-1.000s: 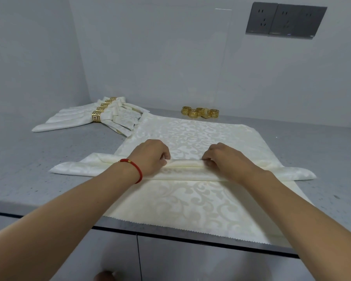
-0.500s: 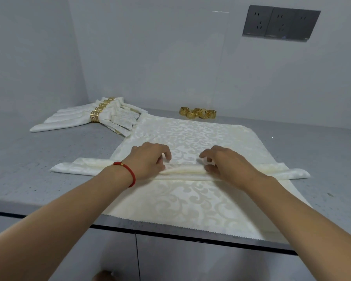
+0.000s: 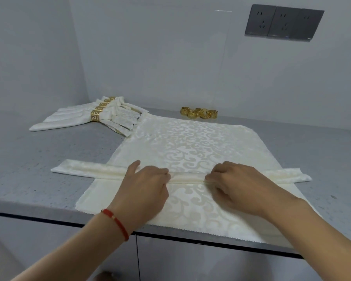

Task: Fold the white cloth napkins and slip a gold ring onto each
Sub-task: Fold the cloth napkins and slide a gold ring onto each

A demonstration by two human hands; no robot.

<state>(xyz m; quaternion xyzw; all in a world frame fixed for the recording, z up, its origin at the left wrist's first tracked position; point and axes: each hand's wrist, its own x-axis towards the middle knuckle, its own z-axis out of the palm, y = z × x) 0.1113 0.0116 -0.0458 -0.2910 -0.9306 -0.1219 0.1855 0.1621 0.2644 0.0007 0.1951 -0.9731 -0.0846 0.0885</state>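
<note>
Left hand and right hand, fingers curled, each pinch the narrow folded napkin strip — it lies crosswise over a flat spread napkin on the grey surface. Finished ringed napkins lie far left; loose gold rings cluster near the wall — well apart from the hands.

Both hands pinch the folded strip mid-span; left hand, right hand. Beyond the grip: flat napkin, passable. Far ahead, loose gold rings block the wall edge. Ahead-left, ringed napkins overlap the cloth corner, probably touching. Counter outboard left is open.
</note>
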